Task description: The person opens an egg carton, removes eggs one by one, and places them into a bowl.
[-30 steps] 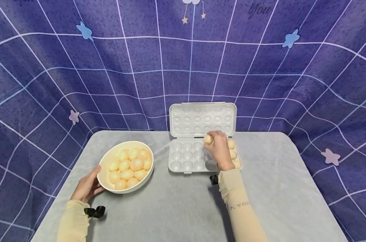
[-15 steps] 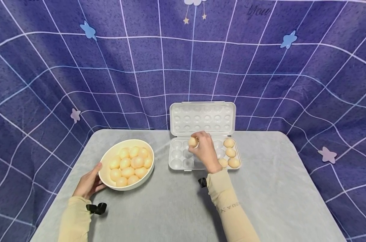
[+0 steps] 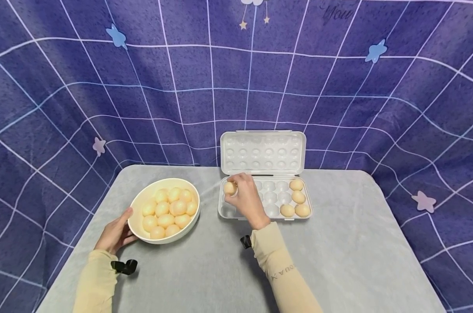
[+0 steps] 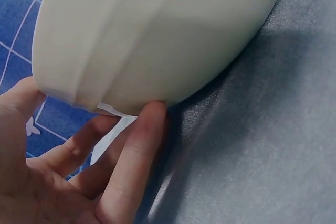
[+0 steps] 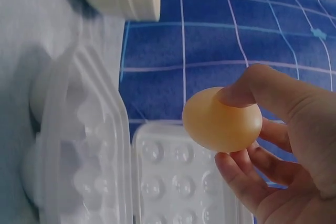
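Grasping one egg in right hand, pinched between thumb and fingertips, up over far-left corner of egg carton, not touching the cups in the right wrist view. Gripping bowl with left hand, thumb at rim, fingers down by base; looking tilted, with base contact hard to tell. To do this step well, best guess: centre over one cup, lower slowly and straight, feel for the seat before loosening, then ease off thumb and fingers together. No squeezing or dropping; probably brittle and slippery. Better to hold bowl steady too, against rolling. Materials: smooth, slightly glossy egg, rounded oval, tan to orange. More of the same heaped in bowl, eggs touching each other. Bowl cream, smooth, round, with stepped ridges outside; likely plastic. Carton translucent white, thin and hard by the look, with rounded cups in three rows. Holding four eggs at right end: three down the last column, one beside in the near row. Behind, raised lid, dimpled. Under all, grey desk, finely grained. Beyond, purple-blue cloth, gently folded, printed with grid lines and stars.
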Available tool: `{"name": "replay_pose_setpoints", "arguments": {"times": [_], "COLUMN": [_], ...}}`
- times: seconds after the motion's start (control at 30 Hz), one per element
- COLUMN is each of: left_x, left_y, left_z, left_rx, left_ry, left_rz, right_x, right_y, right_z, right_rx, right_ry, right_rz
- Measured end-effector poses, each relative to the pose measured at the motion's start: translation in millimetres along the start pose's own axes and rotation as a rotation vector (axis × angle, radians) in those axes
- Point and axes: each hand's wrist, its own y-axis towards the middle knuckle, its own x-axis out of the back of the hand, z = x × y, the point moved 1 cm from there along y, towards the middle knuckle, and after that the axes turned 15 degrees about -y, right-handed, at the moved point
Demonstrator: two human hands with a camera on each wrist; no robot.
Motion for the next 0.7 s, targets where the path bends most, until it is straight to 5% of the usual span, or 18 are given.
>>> {"name": "replay_pose_setpoints", "arguments": {"times": [0.4, 0.7], "left_x": [1.6, -2.1], "left_y": [-1.4, -2.4], "left_z": [-2.1, -1.6], "left_rx": [0.012, 0.012], "left_ry": [0.000, -0.010], "left_rz": [-0.008, -0.015], "right_x": [-16, -29], "right_y": [0.0, -2.9], "right_z": [36, 53], "right_rx": [0.088, 0.115], "right_ry": [0.092, 0.062], "right_rz": [0.026, 0.068]}}
